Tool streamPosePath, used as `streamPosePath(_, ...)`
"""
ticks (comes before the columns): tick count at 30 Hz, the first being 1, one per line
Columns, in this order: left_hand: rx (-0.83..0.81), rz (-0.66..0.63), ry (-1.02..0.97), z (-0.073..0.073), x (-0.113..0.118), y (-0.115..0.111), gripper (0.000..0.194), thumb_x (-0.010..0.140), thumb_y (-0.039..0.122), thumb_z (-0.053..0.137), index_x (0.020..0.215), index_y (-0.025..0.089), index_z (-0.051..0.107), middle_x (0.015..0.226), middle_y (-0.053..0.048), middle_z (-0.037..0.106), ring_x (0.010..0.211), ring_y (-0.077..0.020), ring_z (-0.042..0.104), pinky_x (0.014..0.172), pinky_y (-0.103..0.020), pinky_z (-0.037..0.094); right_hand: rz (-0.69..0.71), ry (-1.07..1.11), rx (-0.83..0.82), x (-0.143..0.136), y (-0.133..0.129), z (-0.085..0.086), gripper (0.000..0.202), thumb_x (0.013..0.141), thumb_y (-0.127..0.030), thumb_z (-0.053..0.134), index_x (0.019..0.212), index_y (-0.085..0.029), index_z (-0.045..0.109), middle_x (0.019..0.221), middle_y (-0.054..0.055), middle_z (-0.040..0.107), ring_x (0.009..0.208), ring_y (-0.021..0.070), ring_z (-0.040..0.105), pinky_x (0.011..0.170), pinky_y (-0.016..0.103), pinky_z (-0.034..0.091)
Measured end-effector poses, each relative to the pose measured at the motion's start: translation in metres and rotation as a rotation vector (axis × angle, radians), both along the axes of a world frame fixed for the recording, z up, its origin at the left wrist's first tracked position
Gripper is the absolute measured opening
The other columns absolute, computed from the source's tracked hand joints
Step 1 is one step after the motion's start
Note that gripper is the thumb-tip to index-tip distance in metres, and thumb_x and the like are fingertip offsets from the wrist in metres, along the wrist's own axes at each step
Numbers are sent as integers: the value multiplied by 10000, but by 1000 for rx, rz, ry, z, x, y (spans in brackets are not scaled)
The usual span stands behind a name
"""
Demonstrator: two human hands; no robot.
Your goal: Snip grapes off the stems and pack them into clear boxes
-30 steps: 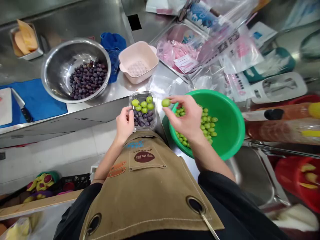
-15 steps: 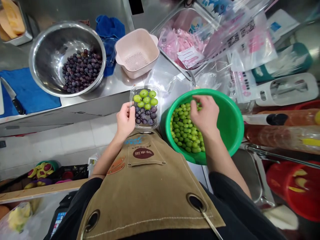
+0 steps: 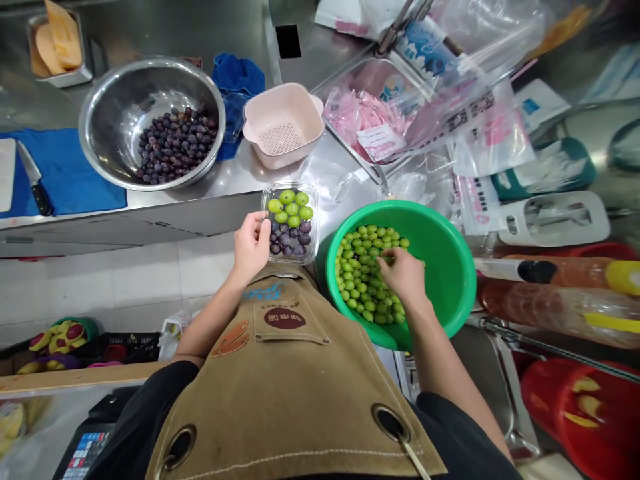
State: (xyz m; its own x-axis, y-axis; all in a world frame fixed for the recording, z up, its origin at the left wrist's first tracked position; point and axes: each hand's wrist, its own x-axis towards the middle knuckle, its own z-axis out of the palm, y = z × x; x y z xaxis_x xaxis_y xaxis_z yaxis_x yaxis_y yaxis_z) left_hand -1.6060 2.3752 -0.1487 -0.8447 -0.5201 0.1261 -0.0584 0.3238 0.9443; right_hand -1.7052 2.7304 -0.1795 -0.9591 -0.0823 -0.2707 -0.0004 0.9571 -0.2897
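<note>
My left hand [image 3: 252, 248] grips the left rim of a clear plastic box [image 3: 313, 233], fingers closed on its edge. Inside the box, green grapes [image 3: 293, 209] fill the far half and dark purple grapes [image 3: 286, 239] the near half. My right hand [image 3: 404, 275] is down in a large green basin [image 3: 453, 267], over a heap of loose green grapes [image 3: 367, 267]. Its thumb and fingers are pinched together at the grapes; whatever lies between the fingertips is hidden.
A steel bowl [image 3: 107, 133] with dark grapes stands far left, and a pink strainer basket [image 3: 300, 143] beside it. A knife [image 3: 35, 177] lies on a blue cloth [image 3: 80, 173]. Plastic bags and a tray [image 3: 370, 160] of pink packets crowd the back right; bottles [image 3: 555, 300] are at right.
My right hand has lowered from above the basin's far side into the green grapes. My left hand keeps hold of the box. The whole view has shifted slightly.
</note>
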Motion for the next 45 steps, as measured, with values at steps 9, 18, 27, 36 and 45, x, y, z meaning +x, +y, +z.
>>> streamPosePath(9,-77,74,6,2,1,9,402,1121,597,552,1170,220,682,662,40,561,541,-135,507,555,-266,407,605,396,-675,30,-133,108,193,1011,-301,687,1181,-276,775,1094,79,735,948,245,706,834,429,641)
streamPosePath(18,-99,201,63,10,16,-1,362,1132,556,550,1166,217,670,663,36,592,536,-138,529,565,-278,420,917,406,-158,19,-189,103,312,966,-189,551,1167,-142,785,1054,137,598,733,191,525,588,317,398)
streamPosePath(27,-62,251,70,5,24,-6,381,1141,566,530,1190,218,676,747,-4,692,608,-158,637,598,-281,488,1038,372,-74,20,-206,119,257,961,-220,530,934,-127,768,1035,157,643,673,165,482,568,337,273)
streamPosePath(36,-113,251,58,6,27,-9,378,1151,551,508,1207,213,667,738,11,686,624,-151,649,635,-270,504,1004,284,31,26,-215,125,330,978,-248,529,1151,-106,772,1071,170,685,692,187,547,588,339,290)
streamPosePath(45,-70,289,49,-2,27,-9,376,1141,552,535,1175,204,674,730,8,673,624,-156,643,630,-272,496,1026,342,-422,7,-204,117,191,1021,-245,611,1127,-158,745,1102,139,727,848,226,682,708,355,546)
